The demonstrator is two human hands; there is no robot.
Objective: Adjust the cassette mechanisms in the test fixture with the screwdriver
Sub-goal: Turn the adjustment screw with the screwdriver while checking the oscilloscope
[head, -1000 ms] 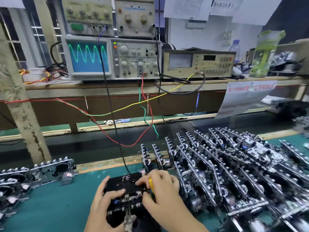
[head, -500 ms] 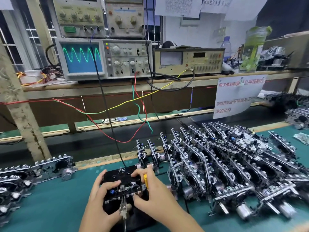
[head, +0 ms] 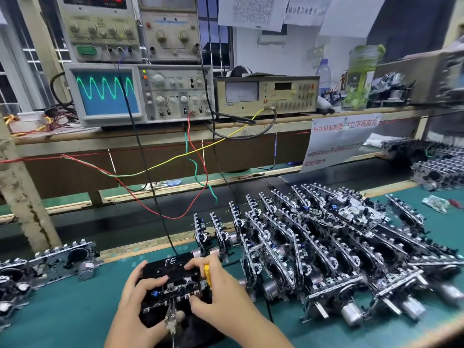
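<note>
Fixture [head: 173,272] at mat edge | left hand [head: 136,295] grips it | right hand [head: 216,295] holds screwdriver [head: 207,273]

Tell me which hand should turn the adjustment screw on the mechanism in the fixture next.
Right. The right hand already holds the yellow screwdriver beside the mechanism in the black fixture. The left hand grips the fixture's left side, so it is probably better left steadying it.
</note>
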